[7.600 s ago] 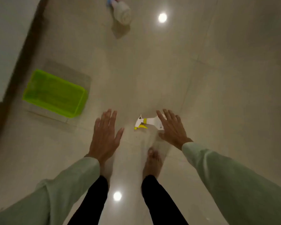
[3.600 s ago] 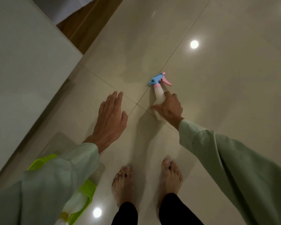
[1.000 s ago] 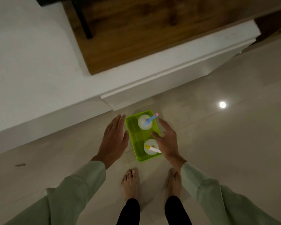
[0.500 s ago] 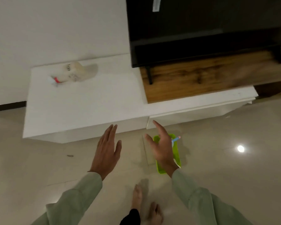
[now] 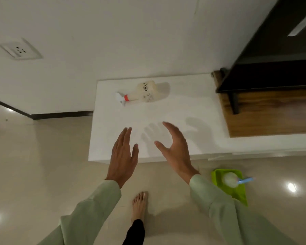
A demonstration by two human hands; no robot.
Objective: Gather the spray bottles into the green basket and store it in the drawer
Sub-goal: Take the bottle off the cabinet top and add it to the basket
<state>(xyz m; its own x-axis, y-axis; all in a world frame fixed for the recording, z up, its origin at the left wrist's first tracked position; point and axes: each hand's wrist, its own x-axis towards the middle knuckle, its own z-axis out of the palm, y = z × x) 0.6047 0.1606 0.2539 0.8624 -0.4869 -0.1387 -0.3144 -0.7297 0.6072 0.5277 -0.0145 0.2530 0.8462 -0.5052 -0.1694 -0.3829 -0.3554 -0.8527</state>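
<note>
- Head view: a cream spray bottle (image 5: 147, 93) lies on its side on the white cabinet top (image 5: 193, 110), toward the far left corner, its white trigger head and red collar pointing at the left edge.
- The green basket (image 5: 237, 193) sits on the floor (image 5: 34, 165) in front of the cabinet's near edge, off to the right. One bottle with a blue trigger (image 5: 231, 179) stands in it; the rest of the basket is hidden behind the right sleeve (image 5: 224, 209).
- The left hand (image 5: 123, 157) is flat, fingers together and empty, hovering over the near edge of the top.
- The right hand (image 5: 175, 149) is spread with thumb apart from fingers, holding nothing — cupped as if to reach for the lying bottle, which is well apart from it.
- Handling, as a judgement: the bottle looks like stiff, smooth plastic, likely light to moderate depending on fill, which cannot be told. The flat-sided body offers a wide hold; the narrow neck under the red collar is the surer grip — the trigger itself is best left alone.
- No open drawer shows.
</note>
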